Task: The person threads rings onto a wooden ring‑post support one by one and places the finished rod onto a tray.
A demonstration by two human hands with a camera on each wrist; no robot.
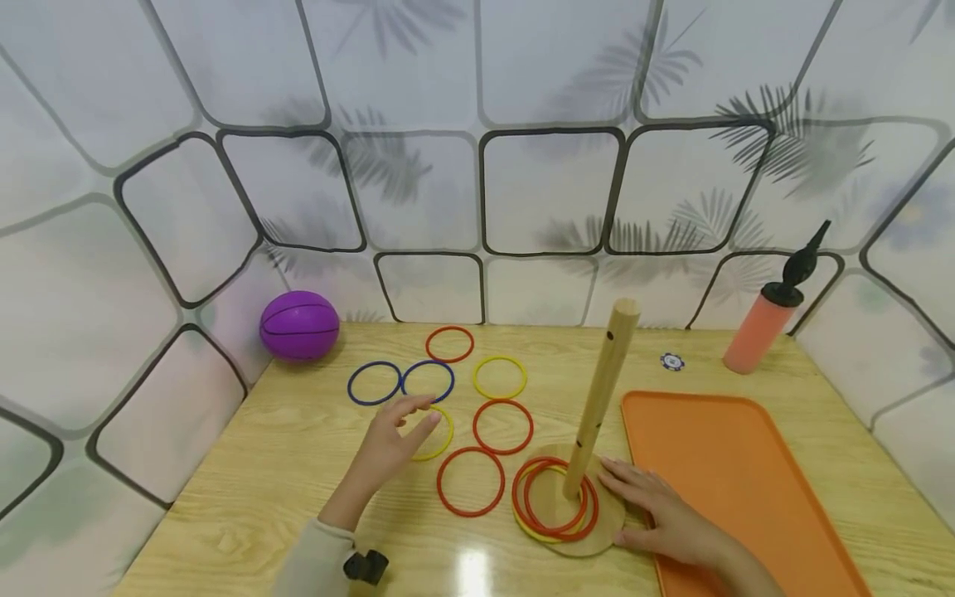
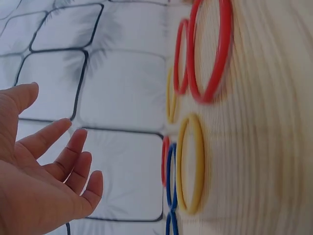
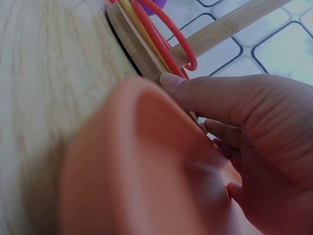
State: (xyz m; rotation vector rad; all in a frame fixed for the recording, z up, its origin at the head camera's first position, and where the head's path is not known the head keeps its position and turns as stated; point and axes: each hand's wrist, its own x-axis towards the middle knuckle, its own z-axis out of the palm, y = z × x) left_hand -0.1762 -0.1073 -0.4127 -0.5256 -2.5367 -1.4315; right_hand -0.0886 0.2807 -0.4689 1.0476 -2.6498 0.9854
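My left hand (image 1: 395,435) hovers over the table with fingers spread and nothing in them, overlapping a yellow ring (image 1: 450,439) in the head view. In the left wrist view that yellow ring (image 2: 200,166) lies beyond the fingertips. A wooden ring-toss stand (image 1: 603,390) has a round base and an upright peg. Two red rings (image 1: 595,518) and a yellow ring (image 1: 548,539) lie around the foot of the peg. My right hand (image 1: 664,518) holds the right edge of the base between thumb and fingers; the thumb (image 3: 181,88) rests at its rim.
Loose red rings (image 1: 476,426), blue rings (image 1: 351,390) and a yellow ring (image 1: 475,377) lie left of the stand. An orange tray (image 1: 731,481) sits at the right. Farther back are a purple ball (image 1: 298,326), a poker chip (image 1: 672,361) and a pink hand pump (image 1: 759,327).
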